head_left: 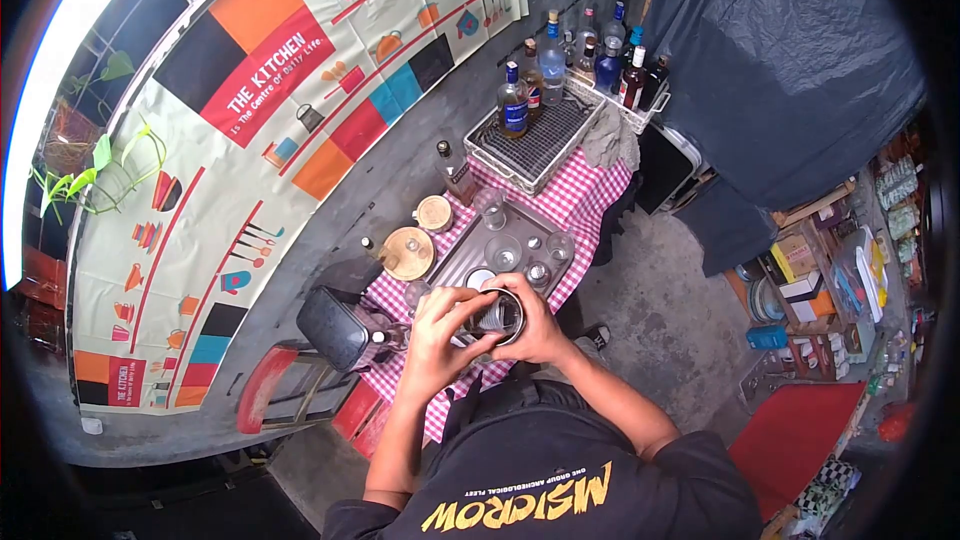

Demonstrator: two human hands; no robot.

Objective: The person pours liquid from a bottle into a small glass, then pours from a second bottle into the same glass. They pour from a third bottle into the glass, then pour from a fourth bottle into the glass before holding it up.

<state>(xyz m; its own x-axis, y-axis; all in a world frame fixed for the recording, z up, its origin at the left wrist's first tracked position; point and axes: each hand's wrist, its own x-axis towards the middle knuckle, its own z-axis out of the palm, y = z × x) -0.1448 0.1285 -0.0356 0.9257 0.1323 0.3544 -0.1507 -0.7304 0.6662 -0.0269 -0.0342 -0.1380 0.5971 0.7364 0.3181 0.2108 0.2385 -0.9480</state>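
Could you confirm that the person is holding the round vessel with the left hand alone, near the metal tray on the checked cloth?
Not quite: the head view shows both the left hand and the right hand holding the round vessel, near the metal tray on the checked cloth.

"Where does my feed look from?"

"I've one camera, worn on the person's head, looking forward and steeply down past the shirt (560, 455)."

"How near?"

"Close. On my screen the left hand (436, 338) and right hand (541, 328) sit near mid-frame, forearms rising from the bottom edge; the checked table (597, 202) reaches beyond them."

"And the edges?"

"It's a wide, rounded view with dark corners. I get the printed wall sheet (330, 70) leaning along the left, the floor (650, 285) and shelves (800, 290) out right."
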